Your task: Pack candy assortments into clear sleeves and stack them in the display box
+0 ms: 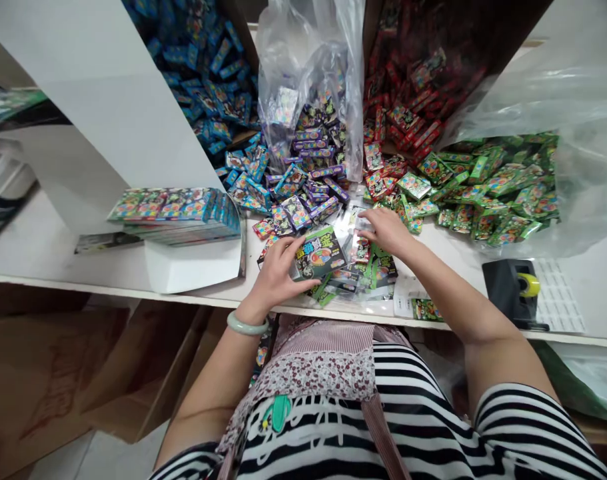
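Observation:
My left hand point(278, 270) grips a small stack of little card packets, a green-and-black packet point(319, 253) on top, just above the table's front edge. My right hand point(386, 230) reaches forward with its fingers curled onto loose packets and a clear wrapper point(356, 220) at the foot of the piles. More green packets point(378, 270) lie under and between my hands. Four heaps rise behind: blue packets point(208, 80), purple packets point(313, 153) in a clear bag, red packets point(408, 87) and green packets point(498, 187).
A neat row of packets point(173, 207) lies on a white box point(193, 267) at the left. A black tape dispenser point(516, 290) with a yellow roll stands at the right, beside a sheet of labels point(558, 297). Cardboard boxes point(58, 373) sit under the white table point(43, 247).

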Demonstrator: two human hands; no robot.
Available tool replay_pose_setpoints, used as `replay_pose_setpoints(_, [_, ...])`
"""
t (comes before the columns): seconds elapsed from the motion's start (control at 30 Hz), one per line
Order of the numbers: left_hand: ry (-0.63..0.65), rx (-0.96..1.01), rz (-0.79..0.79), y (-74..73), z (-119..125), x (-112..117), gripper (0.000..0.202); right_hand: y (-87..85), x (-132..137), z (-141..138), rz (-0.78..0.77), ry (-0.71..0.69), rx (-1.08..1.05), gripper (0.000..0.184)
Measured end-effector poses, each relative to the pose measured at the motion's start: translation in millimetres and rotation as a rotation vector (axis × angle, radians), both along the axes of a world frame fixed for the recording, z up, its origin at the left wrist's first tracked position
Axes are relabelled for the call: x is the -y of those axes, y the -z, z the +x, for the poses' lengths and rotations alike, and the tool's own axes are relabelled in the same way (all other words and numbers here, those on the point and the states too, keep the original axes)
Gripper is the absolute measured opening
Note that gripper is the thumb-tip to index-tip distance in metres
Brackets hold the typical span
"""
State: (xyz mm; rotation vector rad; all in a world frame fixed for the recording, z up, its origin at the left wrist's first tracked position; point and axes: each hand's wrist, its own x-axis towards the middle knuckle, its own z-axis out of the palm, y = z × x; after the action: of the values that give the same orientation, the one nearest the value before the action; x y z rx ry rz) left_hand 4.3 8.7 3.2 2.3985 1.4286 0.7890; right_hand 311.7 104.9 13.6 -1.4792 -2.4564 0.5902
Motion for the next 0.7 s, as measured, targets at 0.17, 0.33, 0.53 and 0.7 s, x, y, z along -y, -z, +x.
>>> replay_pose_setpoints(0.17, [0.005,0.003,-0.015,8.6,-13,8,0.096,3.1,34,2,0.077,-0.12,0.18,0.067])
replay_pose_setpoints(0.33, [0.033,0.017,-0.013,13.4,-10,9,0.1,-6.4,50,10,0.173,-0.015,-0.017,0.057])
replay_pose_setpoints(0.53, [0.099,0.008,0.06,6.0,-3,6,0.098,-38.0,64,1,0.287,-0.19,-0.063,0.061])
replay_pose_setpoints(0.7, [0.129,-0.032,0.021,6.2,-5,7,0.099,-47.4,68,2,0.189,-0.365,-0.024,0.059])
